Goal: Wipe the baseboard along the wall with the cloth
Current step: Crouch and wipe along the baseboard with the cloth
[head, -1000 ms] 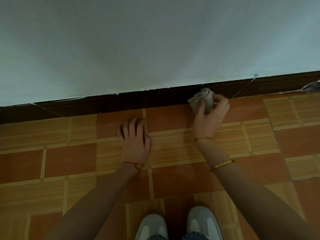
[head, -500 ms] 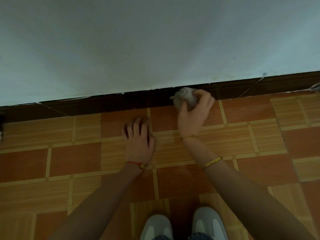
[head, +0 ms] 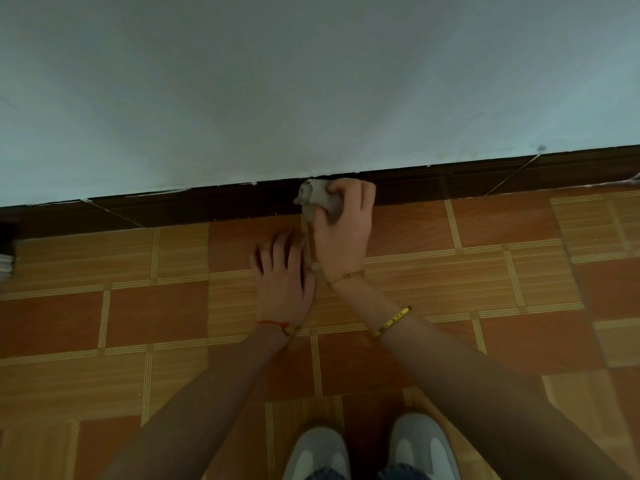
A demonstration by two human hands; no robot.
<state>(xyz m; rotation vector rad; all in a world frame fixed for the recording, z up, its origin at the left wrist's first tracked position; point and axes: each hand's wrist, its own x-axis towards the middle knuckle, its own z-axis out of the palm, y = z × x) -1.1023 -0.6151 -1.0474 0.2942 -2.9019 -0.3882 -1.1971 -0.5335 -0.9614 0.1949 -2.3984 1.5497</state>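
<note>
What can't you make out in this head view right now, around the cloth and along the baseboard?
- Crumpled grey cloth: its right part is covered by the right hand gripping it.
- Dark brown wooden baseboard: the stretch behind cloth and hand is hidden; dust or dirt is too dim to judge.
- Dark object at the left edge: cut off, unidentifiable.

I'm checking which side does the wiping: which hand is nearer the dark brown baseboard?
Right. The right hand grips the crumpled grey cloth against the dark brown baseboard. The left hand rests flat on the orange tiled floor, short of it.
</note>
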